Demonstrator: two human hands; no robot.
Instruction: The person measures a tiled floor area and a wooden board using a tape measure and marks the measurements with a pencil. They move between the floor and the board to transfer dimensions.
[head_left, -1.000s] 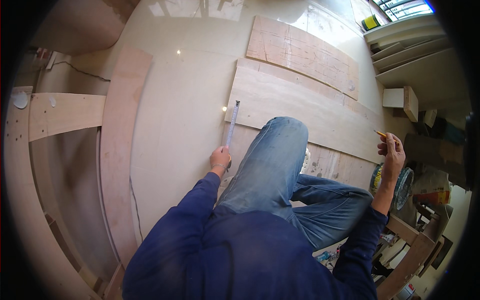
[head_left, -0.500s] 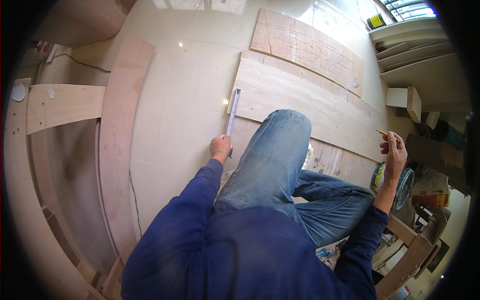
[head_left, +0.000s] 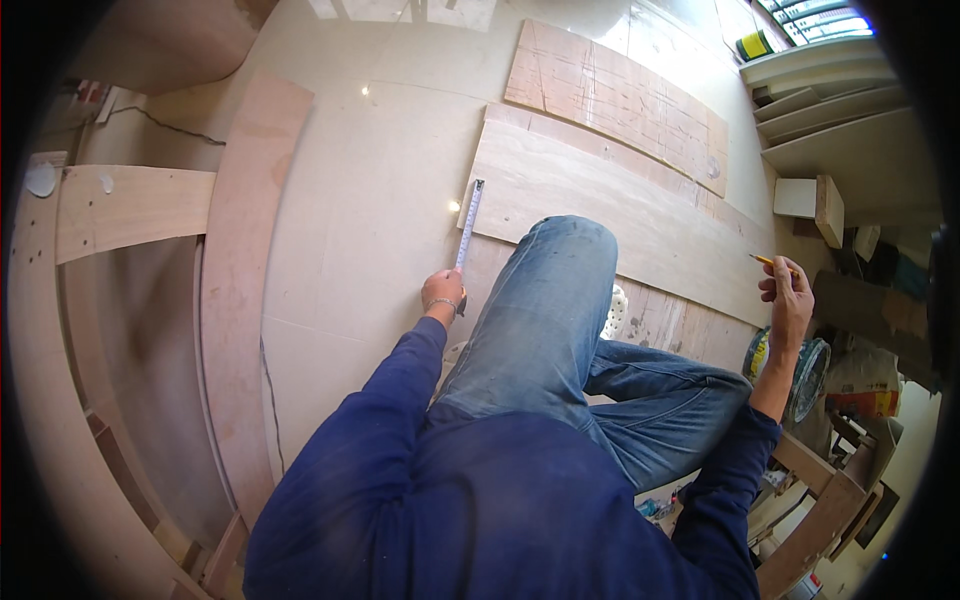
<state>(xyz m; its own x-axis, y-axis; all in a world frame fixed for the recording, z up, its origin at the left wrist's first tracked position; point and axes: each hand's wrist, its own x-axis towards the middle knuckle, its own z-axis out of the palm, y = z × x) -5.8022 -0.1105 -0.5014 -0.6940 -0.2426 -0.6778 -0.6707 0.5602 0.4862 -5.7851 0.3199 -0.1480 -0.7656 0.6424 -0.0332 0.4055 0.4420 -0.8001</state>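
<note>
My left hand is closed round a tape measure, whose case is mostly hidden by the fingers. Its pale blade sticks out away from me, and the dark end hook lies over the left end of a light wooden board. Between the fingers of my right hand is a yellow pencil, its tip pointing left above the board's right part. The near edge of the board is partly covered by my raised knee.
Behind the board lies a scratched plywood sheet. Long planks and a wooden frame stand on the left. To the right are a bucket, a small box-like wooden piece and leaning boards. A cable runs along the floor.
The view has shifted very slightly. My right hand and the pencil have moved up a touch; the left hand with the tape measure stays nearly still.
</note>
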